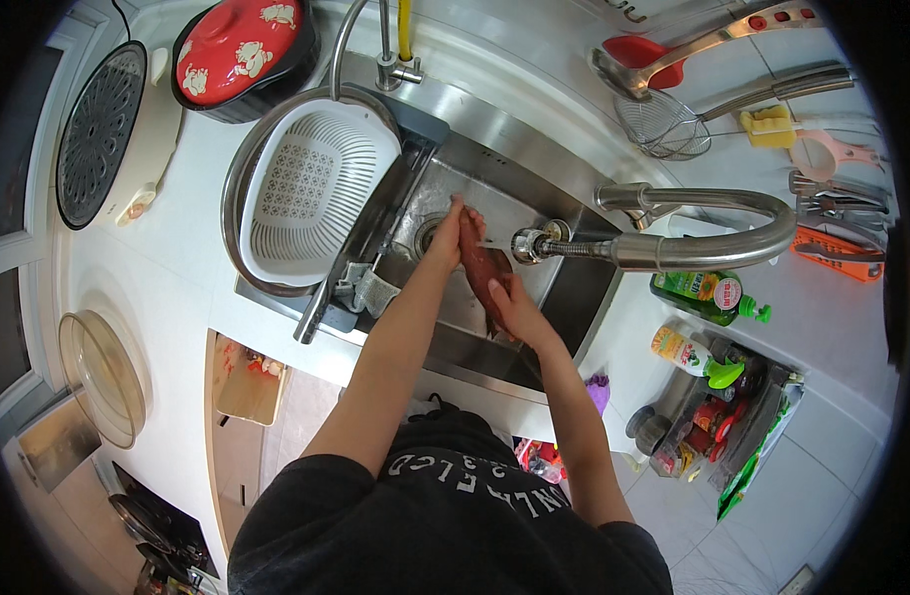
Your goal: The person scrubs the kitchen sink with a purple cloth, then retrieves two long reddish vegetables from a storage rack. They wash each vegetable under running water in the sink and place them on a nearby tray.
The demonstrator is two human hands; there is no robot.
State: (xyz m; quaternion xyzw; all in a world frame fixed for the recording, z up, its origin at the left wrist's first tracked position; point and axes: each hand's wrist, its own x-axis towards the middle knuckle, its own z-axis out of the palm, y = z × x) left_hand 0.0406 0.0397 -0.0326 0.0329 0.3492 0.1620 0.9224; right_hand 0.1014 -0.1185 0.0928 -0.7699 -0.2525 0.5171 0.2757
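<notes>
Both of my hands are on a long reddish-brown root, likely a sweet potato (478,264), inside the stainless steel sink (492,178). My left hand (455,234) grips its far end. My right hand (516,309) closes round its near end, the thumb lying on top. From the faucet's spray head (528,246), a thin stream of water reaches the root's upper side. Something brown, partly hidden, lies in the sink behind the root. A drain strainer (427,234) shows just left of my left hand.
A white plastic colander (310,193) in a metal basin covers the sink's left side, beside a gray cloth (367,288). The curved faucet (708,256) reaches in from the right. Soap (696,294) and spray (693,353) bottles stand on the right counter; a red-lidded pot (235,48) stands back left.
</notes>
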